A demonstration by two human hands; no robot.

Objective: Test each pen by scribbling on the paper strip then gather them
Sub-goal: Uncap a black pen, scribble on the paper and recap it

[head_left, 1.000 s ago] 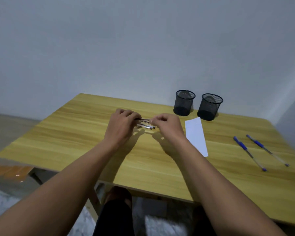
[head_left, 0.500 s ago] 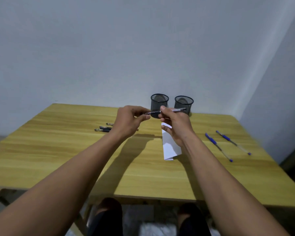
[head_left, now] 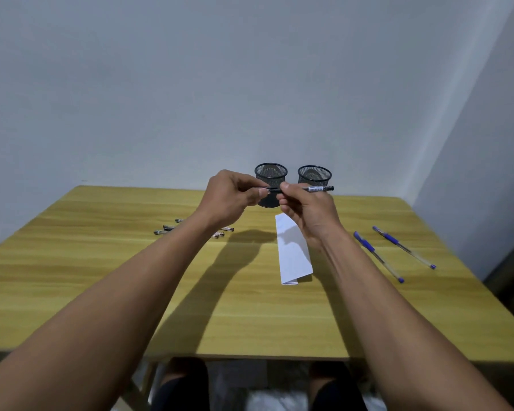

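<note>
The wooden table [head_left: 101, 277] carries two mesh cups [head_left: 314, 175] at the far side, a folded paper strip [head_left: 294, 256] in the middle, two blue pens [head_left: 377, 254] on the right and some dark pens [head_left: 162, 231] on the left.

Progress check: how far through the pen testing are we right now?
Nothing looks done: the paper strip shows no scribbles I can make out. In hand: the left hand and right hand pinch one black pen in the air, seemingly uncapping it. Left: testing it, the loose black pens by the left forearm and two blue pens, then gathering all.
</note>
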